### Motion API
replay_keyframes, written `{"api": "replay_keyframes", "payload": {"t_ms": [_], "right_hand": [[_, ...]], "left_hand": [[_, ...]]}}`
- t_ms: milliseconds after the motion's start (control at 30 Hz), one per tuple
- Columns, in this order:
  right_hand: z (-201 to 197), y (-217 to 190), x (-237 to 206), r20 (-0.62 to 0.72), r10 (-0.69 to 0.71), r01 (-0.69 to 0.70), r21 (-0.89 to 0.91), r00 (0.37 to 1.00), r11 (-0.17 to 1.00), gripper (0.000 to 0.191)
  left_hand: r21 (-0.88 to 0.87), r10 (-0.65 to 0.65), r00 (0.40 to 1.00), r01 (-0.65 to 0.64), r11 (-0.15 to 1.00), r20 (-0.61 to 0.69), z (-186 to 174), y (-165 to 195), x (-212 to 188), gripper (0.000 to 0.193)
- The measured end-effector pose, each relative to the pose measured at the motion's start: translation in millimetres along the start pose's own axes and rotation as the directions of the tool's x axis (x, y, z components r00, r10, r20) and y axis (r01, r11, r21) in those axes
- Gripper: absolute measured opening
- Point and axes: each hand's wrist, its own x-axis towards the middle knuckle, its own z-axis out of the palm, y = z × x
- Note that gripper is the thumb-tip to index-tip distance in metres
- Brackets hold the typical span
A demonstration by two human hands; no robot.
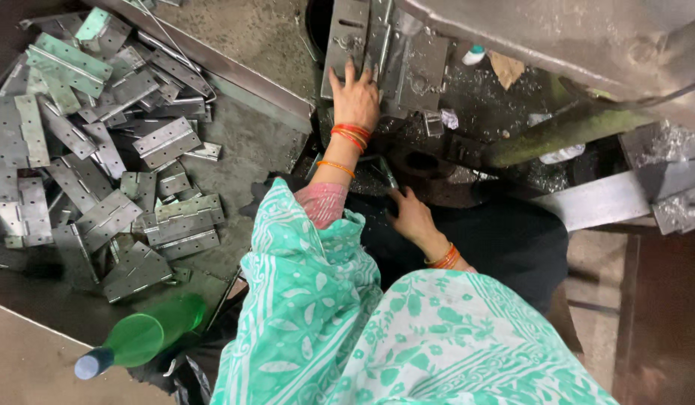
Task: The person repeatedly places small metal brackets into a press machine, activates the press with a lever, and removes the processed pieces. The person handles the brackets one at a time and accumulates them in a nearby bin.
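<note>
A flat grey metal plate (346, 45) lies at the far centre on the machine bed (430, 67), and the left hand (356, 96) rests on its near edge, open with fingers spread flat. The right hand (412, 217) sits nearer, lower down, fingers loosely curled around a small metal piece (386, 174). To the left a heap of steel hinges (100, 150) covers the floor, with a green plastic bottle (141, 337) lying near it.
</note>
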Motion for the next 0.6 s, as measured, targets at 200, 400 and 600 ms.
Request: {"api": "replay_keyframes", "payload": {"t_ms": [200,400,600], "right_hand": [[4.5,-4.3,-1.5,-0.066,-0.042,0.048,0.093,0.997,0.994,0.051],[9.7,-1.1,-5.9,-0.100,-0.043,0.056,0.133,0.994,0.990,0.055],[-32.2,-15.3,7.0,-0.025,-0.091,0.091,-0.003,0.996,0.996,0.064]], "left_hand": [[0.073,0.031,1.000,-0.031,0.997,0.006,2.5,0.4,-0.5,0.029],[0.066,0.018,0.997,-0.013,0.998,-0.075,1.4,1.3,-0.5,0.040],[0.000,0.003,0.986,-0.003,1.000,-0.166,10.7,0.2,-1.0,0.044]]}}
